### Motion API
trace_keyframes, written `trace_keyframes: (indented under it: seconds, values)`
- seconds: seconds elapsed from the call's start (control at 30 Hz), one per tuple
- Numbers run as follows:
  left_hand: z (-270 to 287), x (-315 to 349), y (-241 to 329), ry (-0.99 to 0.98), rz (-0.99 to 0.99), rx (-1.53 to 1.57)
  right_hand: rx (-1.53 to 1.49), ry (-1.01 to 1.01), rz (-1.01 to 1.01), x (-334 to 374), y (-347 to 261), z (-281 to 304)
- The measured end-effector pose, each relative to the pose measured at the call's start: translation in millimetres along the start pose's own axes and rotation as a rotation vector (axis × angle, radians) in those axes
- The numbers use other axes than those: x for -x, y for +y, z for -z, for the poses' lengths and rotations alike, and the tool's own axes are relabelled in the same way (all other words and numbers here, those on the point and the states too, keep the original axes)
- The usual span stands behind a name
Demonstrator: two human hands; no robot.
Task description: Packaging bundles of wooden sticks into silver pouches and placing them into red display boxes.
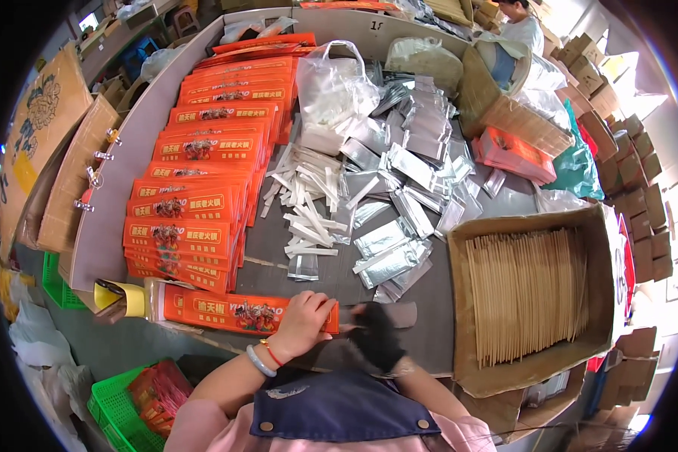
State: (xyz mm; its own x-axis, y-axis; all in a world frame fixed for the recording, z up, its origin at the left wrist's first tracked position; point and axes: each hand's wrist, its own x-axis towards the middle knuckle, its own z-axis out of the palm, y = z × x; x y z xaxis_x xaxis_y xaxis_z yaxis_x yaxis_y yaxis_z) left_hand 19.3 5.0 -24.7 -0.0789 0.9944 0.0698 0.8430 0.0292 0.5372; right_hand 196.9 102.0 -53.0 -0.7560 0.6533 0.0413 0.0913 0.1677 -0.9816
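Note:
A long orange-red printed packet (226, 310) lies crosswise near the table's front edge. My left hand (305, 322) is closed over its right end, with fingers curled on the top face. Just beyond that end is my right hand (377, 335), in a black glove with bare fingertips. Motion smears its fingers, so I cannot tell what they hold. A flat grey strip (401, 315) shows beside the right hand, partly covered by it. Several silver sachets (392, 245) and white paper-wrapped strips (309, 226) are heaped farther back.
Stacked orange-red packets (181, 203) fill the left side. A cardboard box of wooden chopsticks (527, 294) stands at right. Toward the back are a plastic bag of white strips (335, 94) and a tipped carton (523, 120). A green basket (120, 407) sits below left. Another person (521, 30) is far off.

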Motion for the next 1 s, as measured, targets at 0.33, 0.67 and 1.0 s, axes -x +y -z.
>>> trace_keyframes:
  seconds: [0.33, 0.67, 1.0]
  values:
    - [14.9, -5.5, 7.3, -0.016, -0.063, -0.143, 0.695, 0.008, 0.226, -7.6, -33.4, 13.8]
    - [166.7, -42.4, -58.9, 0.284, -0.103, -0.534, 0.973, 0.066, 0.147, -2.7, -55.6, 73.0]
    - [-11.0, 47.9, -33.2, 0.293, 0.503, -0.061, 1.049, -0.127, 0.109, -1.0, -67.1, 55.4]
